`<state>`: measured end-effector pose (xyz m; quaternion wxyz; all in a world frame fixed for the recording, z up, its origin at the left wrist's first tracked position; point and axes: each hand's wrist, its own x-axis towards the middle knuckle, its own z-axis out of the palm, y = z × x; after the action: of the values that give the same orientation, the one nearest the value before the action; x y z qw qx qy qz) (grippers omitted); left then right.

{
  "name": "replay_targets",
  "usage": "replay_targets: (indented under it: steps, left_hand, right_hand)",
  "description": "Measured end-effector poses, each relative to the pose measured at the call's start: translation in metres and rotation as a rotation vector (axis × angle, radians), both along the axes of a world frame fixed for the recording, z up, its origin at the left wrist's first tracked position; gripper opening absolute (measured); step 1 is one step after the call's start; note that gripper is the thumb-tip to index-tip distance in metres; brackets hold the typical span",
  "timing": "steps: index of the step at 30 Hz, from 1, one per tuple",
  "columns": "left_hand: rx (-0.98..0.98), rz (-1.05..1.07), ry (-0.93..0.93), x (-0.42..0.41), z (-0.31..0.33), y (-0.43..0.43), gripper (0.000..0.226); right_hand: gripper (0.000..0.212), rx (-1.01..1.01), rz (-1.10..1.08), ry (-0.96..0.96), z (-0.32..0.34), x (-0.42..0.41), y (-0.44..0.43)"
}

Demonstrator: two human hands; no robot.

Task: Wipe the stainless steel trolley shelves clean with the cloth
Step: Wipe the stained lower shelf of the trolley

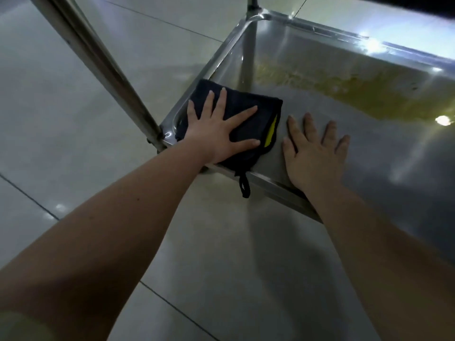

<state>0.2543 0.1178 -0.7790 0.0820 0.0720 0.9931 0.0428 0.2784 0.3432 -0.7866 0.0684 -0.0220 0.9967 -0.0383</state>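
Observation:
A dark blue folded cloth with a yellow edge and a hanging loop lies in the near left corner of the stainless steel trolley shelf. My left hand presses flat on the cloth with fingers spread. Just right of the cloth, my right hand rests flat on the bare steel, fingers straight. A yellowish smear runs across the far part of the shelf.
A slanted steel trolley leg rises at the left, meeting the shelf corner. Another upright post stands at the far corner. The shelf has a raised rim along its near edge. Glossy tiled floor surrounds the trolley.

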Motion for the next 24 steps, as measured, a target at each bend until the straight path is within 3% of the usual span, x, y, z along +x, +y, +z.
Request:
replay_targets:
  steps: [9, 19, 24]
  left_hand:
    - [-0.016, -0.053, 0.041, -0.078, 0.003, 0.014, 0.087]
    - [0.003, -0.095, -0.019, 0.022, 0.0, -0.03, 0.078]
    - [0.0, -0.078, 0.023, -0.024, -0.004, -0.01, 0.084]
  right_hand:
    - [0.06, 0.067, -0.016, -0.015, -0.004, -0.01, -0.002]
    - [0.058, 0.025, -0.012, 0.023, -0.004, 0.0, 0.0]
    - [0.058, 0.05, -0.012, 0.022, -0.004, 0.002, -0.001]
